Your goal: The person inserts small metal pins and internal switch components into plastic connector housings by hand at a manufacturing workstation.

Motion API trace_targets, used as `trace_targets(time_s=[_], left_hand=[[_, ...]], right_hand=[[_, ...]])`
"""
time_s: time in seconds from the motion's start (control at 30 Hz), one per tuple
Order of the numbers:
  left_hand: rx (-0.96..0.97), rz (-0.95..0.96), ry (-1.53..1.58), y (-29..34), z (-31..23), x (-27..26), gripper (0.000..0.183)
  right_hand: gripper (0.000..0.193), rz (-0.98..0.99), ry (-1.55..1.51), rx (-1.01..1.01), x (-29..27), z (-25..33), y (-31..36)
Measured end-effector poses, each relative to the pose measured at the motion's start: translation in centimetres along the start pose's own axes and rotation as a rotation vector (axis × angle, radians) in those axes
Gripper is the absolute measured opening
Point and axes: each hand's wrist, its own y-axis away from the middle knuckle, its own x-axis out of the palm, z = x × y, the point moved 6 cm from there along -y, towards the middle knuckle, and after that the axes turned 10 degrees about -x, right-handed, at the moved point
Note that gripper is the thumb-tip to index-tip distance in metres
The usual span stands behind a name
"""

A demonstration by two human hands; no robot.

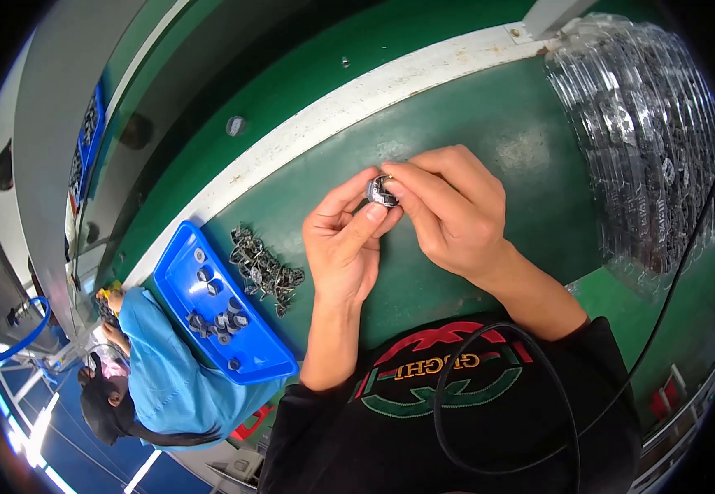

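Note:
Between the fingertips of my left hand [341, 247] is a small round black-and-grey part [380, 193], with pale marks on its dark face. My left thumb presses on its near side, and the fingers close round it. My right hand [460, 210] pinches with thumb and forefinger at the upper right edge of the same part. A tiny brass-coloured spot shows at those fingertips; whether it is a separate piece I cannot tell. Both hands are above the green worktop [423, 288]. Left of my left hand lies a tangled pile of small dark pieces [263, 267].
A blue tray [260, 358] holding several small round dark parts stands at the left. Stacked clear plastic trays [637, 140] fill the right side. A white rail [333, 115] runs along the far edge. At the left sits a person in a light-blue garment [168, 354]. A black cable [678, 280] hangs at the right.

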Motion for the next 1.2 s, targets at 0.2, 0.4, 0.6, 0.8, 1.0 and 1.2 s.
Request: trace_targets(time_s=[0.2, 0.4, 0.6, 0.8, 1.0, 1.2], left_hand=[[0.109, -0.246, -0.512, 1.6, -4.3, -0.8, 0.039], [0.221, -0.435, -0.790, 3.1, -10.5, -4.0, 0.031], [0.415, -0.592, -1.093, -0.6, -21.4, -7.5, 0.028], [0.257, -0.806, -1.453, -6.7, -22.7, -11.2, 0.028], [0.204, -0.739, -1.646, -13.7, -20.6, -10.0, 0.024], [0.450, -0.852, -1.793, -19.3, -23.8, -9.3, 0.034]], right_hand=[[0.026, 0.152, 0.000, -0.046, 2.4, 1.4, 0.5], [0.033, 0.440, -0.099, -0.081, 8.1, 3.5, -0.8], [0.037, 0.793, -0.309, -0.297, 19.9, 5.5, -0.6], [0.011, 0.958, -0.204, -0.405, 24.6, 5.5, 1.1], [0.013, 0.745, -0.246, -0.187, 15.2, 3.1, 0.4], [0.015, 0.395, -0.527, 0.327, 8.1, 1.7, 1.3]])
